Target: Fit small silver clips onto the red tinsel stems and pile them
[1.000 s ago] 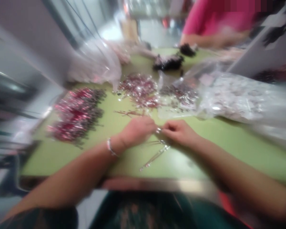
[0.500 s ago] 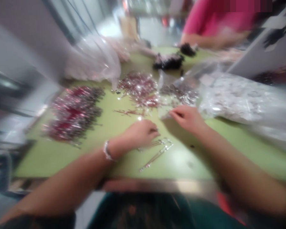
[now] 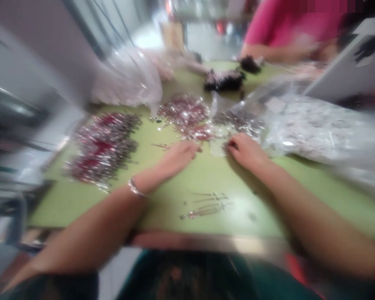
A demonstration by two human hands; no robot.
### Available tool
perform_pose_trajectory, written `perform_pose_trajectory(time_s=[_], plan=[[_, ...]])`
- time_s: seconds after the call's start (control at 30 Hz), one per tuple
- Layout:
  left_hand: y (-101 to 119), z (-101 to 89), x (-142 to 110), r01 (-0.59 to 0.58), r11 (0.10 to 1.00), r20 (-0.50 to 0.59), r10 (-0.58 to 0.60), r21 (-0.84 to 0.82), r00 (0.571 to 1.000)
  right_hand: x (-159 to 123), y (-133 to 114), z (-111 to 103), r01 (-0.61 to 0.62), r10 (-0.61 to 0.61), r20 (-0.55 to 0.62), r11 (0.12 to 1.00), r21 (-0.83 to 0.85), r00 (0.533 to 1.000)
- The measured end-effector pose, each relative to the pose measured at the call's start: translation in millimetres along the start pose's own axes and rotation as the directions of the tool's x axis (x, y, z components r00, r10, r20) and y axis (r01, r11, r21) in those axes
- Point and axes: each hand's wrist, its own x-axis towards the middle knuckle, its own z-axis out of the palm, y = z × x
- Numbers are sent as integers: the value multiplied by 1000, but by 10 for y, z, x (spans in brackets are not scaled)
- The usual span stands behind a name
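The picture is blurred. My left hand (image 3: pixel 178 156) reaches forward over the green table (image 3: pixel 81 200), fingers at the near edge of a loose heap of thin red and silver pieces (image 3: pixel 186 116). My right hand (image 3: pixel 245 151) rests at a second glittering heap (image 3: pixel 237 121) beside a clear bag, fingers curled; what they pinch is too blurred to tell. A few thin silver pieces (image 3: pixel 206 206) lie on the table near the front edge, behind both hands. A bracelet circles my left wrist.
A large red and silver pile (image 3: pixel 103 146) lies at the left. Clear plastic bags sit at the back left (image 3: pixel 128 81) and right (image 3: pixel 315 125). Dark clumps (image 3: pixel 223 79) lie further back. A person in a pink top (image 3: pixel 287 29) works at the far side.
Both hands parted and moved forward from the table's front to the heaps. The thin silver pieces they held together now lie on the table.
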Motion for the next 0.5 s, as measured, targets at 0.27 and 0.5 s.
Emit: perform_pose_trajectory(time_s=[0.27, 0.5], plan=[[31, 92, -18, -157, 984, 61, 152, 82, 986, 13, 0, 21, 31, -31, 49, 1000, 0, 998], [20, 122, -20, -128, 992, 50, 127, 24, 991, -22, -51, -45, 11, -8, -36, 996, 84, 999]])
